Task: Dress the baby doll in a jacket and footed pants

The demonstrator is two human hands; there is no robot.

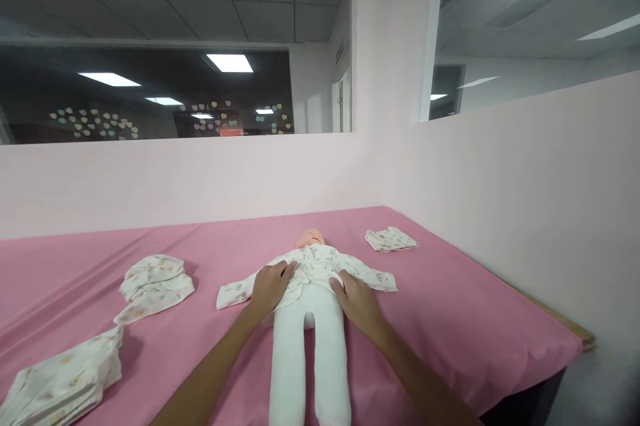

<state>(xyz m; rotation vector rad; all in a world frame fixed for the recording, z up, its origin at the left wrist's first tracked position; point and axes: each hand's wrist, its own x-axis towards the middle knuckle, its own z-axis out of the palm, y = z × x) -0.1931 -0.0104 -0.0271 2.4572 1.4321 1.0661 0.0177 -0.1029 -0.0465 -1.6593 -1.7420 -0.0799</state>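
A baby doll point(310, 237) lies on its back on a pink-covered table point(425, 319), head toward the wall. It wears a white patterned top point(317, 259) with sleeves spread out to both sides, and plain white leggings point(310, 339). At the top's left side, my left hand point(271, 287) has its fingers closed on the fabric near the waist. My right hand point(356, 299) is at the right side of the waist, thumb and fingers pinching the top's hem. The undersides of both hands are hidden.
A crumpled patterned cloth point(155, 286) and a folded patterned garment point(70, 376) lie at the left. Another folded cloth point(391, 239) is at the back right. White walls point(190, 179) with windows border the table's back and right.
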